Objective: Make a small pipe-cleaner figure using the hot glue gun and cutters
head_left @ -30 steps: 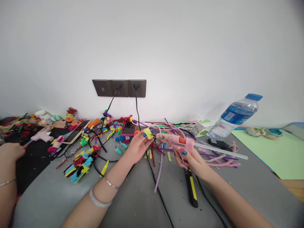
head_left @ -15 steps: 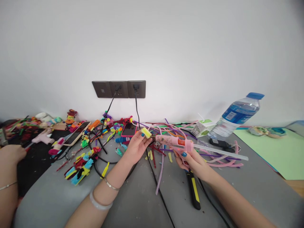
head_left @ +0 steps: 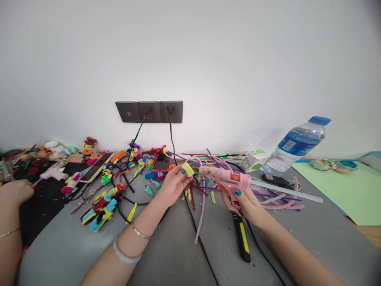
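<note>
Between the thumb and fingers of my left hand (head_left: 174, 183) is a small yellow fuzzy piece (head_left: 187, 169), which looks like bent pipe cleaner. My right hand (head_left: 242, 202) is wrapped round the handle of a pink hot glue gun (head_left: 228, 178), its nozzle pointing left at the yellow piece. A small orange light glows on the gun, and a long clear glue stick (head_left: 291, 192) sticks out of its back. Below the right hand lies a black and yellow handled tool (head_left: 242, 240), its upper end partly hidden. Short yellow pieces (head_left: 213, 197) are scattered on the table under the gun.
Pink and purple pipe cleaners (head_left: 279, 202) spread behind my right hand. A water bottle (head_left: 297, 145), a drink carton (head_left: 254, 160) and keys (head_left: 275, 180) stand or lie right. Several fuzzy figures (head_left: 101, 210) and phones (head_left: 162, 163) are left. Another person's hand (head_left: 18, 194) is far left. Black cables (head_left: 196, 230) cross the table.
The glue gun has moved slightly right with my right hand. My left hand has shifted a little right with the yellow piece, showing more of its side.
</note>
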Demonstrator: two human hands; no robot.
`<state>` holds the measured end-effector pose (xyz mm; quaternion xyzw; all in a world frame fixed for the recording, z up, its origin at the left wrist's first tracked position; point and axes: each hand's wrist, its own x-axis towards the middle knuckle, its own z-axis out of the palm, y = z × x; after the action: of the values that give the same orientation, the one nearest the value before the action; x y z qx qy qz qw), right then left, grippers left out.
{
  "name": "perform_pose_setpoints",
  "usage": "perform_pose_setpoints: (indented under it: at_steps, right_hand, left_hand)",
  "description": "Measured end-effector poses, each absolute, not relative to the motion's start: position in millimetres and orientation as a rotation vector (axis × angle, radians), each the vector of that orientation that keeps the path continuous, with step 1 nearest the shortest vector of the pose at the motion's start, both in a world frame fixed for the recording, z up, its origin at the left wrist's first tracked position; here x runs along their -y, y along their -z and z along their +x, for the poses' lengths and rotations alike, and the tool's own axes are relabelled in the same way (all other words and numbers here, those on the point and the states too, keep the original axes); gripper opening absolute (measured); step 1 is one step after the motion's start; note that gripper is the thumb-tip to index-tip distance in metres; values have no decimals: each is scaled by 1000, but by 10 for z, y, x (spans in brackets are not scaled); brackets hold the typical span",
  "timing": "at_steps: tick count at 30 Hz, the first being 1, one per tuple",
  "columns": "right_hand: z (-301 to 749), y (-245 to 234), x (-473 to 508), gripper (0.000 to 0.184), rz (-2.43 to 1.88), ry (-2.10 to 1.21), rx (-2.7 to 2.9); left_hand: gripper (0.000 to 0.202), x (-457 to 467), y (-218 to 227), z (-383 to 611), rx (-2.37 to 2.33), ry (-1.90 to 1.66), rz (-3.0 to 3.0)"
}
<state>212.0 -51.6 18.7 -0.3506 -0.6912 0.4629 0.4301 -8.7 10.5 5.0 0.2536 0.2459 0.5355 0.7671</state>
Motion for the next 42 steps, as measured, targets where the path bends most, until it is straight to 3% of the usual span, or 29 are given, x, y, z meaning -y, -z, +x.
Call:
perform_pose_setpoints:
  at_steps: [42]
  right_hand:
    - [2140, -164, 507, 48, -896, -1152, 1822]
  left_hand:
    - [33, -110, -51, -95, -490, -1168, 597]
